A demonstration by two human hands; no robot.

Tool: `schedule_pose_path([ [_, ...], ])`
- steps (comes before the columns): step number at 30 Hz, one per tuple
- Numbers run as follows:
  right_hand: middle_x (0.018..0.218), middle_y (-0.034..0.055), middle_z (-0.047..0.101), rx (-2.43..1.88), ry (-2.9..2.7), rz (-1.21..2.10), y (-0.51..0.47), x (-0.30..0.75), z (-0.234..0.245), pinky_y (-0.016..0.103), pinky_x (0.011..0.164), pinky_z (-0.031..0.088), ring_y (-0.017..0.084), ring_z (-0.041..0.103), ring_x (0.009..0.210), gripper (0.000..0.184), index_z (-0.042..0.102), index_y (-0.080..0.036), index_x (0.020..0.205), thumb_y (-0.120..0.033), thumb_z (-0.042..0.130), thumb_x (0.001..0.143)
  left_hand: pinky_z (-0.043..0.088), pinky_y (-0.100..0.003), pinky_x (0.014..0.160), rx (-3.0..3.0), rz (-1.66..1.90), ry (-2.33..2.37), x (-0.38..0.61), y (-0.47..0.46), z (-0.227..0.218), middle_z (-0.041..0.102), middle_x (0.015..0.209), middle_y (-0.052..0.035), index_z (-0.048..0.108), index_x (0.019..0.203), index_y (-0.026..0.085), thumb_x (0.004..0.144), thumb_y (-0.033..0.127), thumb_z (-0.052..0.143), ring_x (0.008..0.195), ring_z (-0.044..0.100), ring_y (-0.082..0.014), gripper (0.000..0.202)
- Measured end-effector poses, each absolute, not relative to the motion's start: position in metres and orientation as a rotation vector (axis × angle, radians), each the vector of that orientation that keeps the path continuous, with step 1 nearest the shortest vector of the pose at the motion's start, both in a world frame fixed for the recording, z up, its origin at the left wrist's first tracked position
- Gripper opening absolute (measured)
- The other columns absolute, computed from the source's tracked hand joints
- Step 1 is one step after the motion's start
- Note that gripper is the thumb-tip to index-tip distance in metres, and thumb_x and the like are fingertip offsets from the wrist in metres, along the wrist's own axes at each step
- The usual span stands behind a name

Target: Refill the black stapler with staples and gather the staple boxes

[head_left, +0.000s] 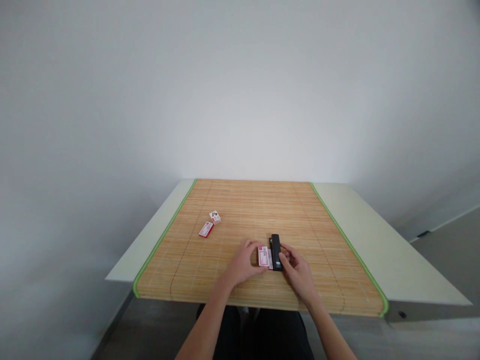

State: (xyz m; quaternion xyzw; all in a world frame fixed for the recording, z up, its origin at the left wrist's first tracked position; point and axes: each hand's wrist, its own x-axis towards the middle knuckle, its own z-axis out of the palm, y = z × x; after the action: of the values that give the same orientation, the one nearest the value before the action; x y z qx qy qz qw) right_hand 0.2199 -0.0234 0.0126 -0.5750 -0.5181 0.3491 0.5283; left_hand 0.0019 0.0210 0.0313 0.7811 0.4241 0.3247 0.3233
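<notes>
Reaching in from the near edge of a green-trimmed bamboo mat (258, 205) on a white table (390, 250), with forearms slanting inward and both hands low, near the mat's front. With the left hand (242, 263), curving around a small red-and-white box (263, 256) just left of a black stapler (276, 251), gripping with thumb at the near end and fingertips at the far end. With the right hand (297, 271), touching the stapler's right side with thumb and index finger, the other fingers curled beneath; cannot tell whether clasping it or merely resting there. Between box and stapler, showing in part, a flat pale piece (270, 260) edged in red. On the box, bearing a white label framed in red, with print too small to read; on the stapler, a tiny pale mark near the close end, equally illegible. Lying farther left, a similarly labelled box (206, 229) beside a small white carton (215, 217) with dark markings, also unreadable.
</notes>
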Motion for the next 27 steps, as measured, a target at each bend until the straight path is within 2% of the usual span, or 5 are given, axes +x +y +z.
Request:
schedule_pose_path([
  [12,0.083,0.0051,0.066,-1.356,-1.265,0.939,-0.023,0.221,0.012,0.028,0.054,0.048,0.017,0.057,0.063,0.060,0.064,-0.019,0.134,-0.060,0.062,0.091,0.040,-0.049,0.108,2.092,0.769,1.146,0.014,0.017,0.027,0.065,0.132,-0.0045,0.061,0.135,0.033,0.069,0.044,0.089,0.122,0.055,-0.0308,0.072],
  [16,0.081,0.0054,0.067,-1.367,-1.244,0.904,-0.023,0.220,0.013,0.030,0.055,0.049,0.019,0.058,0.063,0.060,0.065,-0.021,0.133,-0.062,0.062,0.090,0.039,-0.049,0.112,2.109,0.793,1.110,0.011,0.015,0.024,0.057,0.145,-0.0066,0.051,0.145,0.034,0.070,0.050,0.088,0.131,0.051,-0.0315,0.085],
  [20,0.080,0.0059,0.068,-1.377,-1.192,0.869,-0.025,0.218,0.014,0.031,0.053,0.048,0.020,0.059,0.062,0.063,0.064,-0.022,0.134,-0.067,0.059,0.090,0.036,-0.049,0.116,2.083,0.983,1.428,-0.042,0.030,0.018,0.056,0.144,-0.0072,0.051,0.145,0.031,0.096,0.046,0.060,0.135,0.049,-0.0275,0.052],
  [24,0.075,0.0044,0.066,-1.385,-1.191,0.878,-0.026,0.216,0.015,0.030,0.052,0.047,0.020,0.058,0.060,0.063,0.064,-0.023,0.134,-0.067,0.058,0.090,0.036,-0.055,0.112,1.977,1.068,2.096,-0.121,0.058,0.013,0.057,0.136,-0.0136,0.056,0.136,0.022,0.093,0.043,0.060,0.129,0.049,-0.0351,0.048],
  [27,0.075,0.0042,0.066,-1.395,-1.175,0.874,-0.026,0.216,0.014,0.031,0.053,0.048,0.020,0.058,0.061,0.060,0.065,-0.022,0.133,-0.065,0.058,0.090,0.040,-0.051,0.107,1.976,0.982,2.215,-0.153,0.072,0.010,0.060,0.131,-0.0130,0.055,0.137,0.021,0.093,0.041,0.058,0.121,0.054,-0.0344,0.049],
])
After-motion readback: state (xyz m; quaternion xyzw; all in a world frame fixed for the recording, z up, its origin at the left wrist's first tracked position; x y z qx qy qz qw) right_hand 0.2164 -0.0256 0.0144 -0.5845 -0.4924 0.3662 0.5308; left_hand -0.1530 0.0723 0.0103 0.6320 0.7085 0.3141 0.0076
